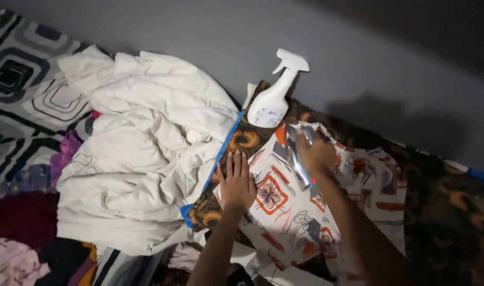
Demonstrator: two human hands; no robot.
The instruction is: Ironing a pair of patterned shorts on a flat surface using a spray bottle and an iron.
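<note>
Down on the padded brown floral worktop (pixel 242 139) by the grey wall, we're working a patterned cloth (pixel 289 212), white with orange and grey squares. Our left hand (pixel 236 182) is lying flat with fingers spread, pinning the cloth's near edge, its grip open. Our right hand (pixel 317 153) is wrapped tight around the handle of a shiny iron (pixel 296 159) that's sitting on the cloth. We're guessing the cloth is thin, light and floppy, so it'll slide and bunch easily; pinning it flat beside the iron seems better than pinching it. The iron looks hard and heavy-ish, best held by the handle only. A white spray bottle (pixel 271 103) is standing just behind, and a pile of cream laundry (pixel 146 153) is heaped to the left.
</note>
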